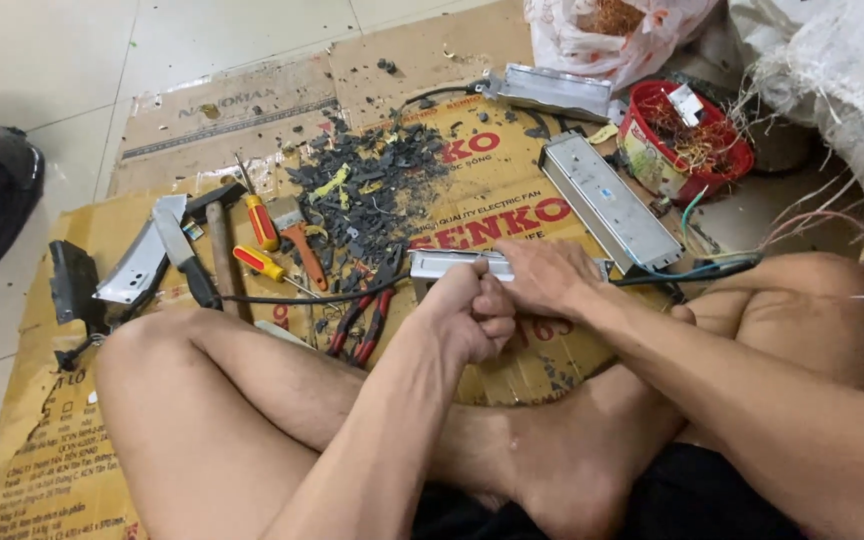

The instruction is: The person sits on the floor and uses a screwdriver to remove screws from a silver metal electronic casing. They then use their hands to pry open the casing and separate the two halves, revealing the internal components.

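I sit cross-legged on flattened cardboard (42, 440). A long grey metal box (444, 263) lies across my lap, just above my shins. My right hand (549, 276) rests on top of the box and clamps its right part. My left hand (472, 315) is closed in a fist against the box's near edge; what its fingers pinch is hidden. A black cable (302, 297) runs left from the box's end, and blue and green wires (687, 270) trail off to the right.
Left of the box lie red-handled pliers (362, 322), two red-yellow screwdrivers (260, 222), an orange-handled scraper (300, 240), a hammer (220, 245) and a knife (182, 255). Black shards (372, 185) are piled beyond. Two more metal boxes (607, 200), a red basket (687, 140) and bags stand at the back right.
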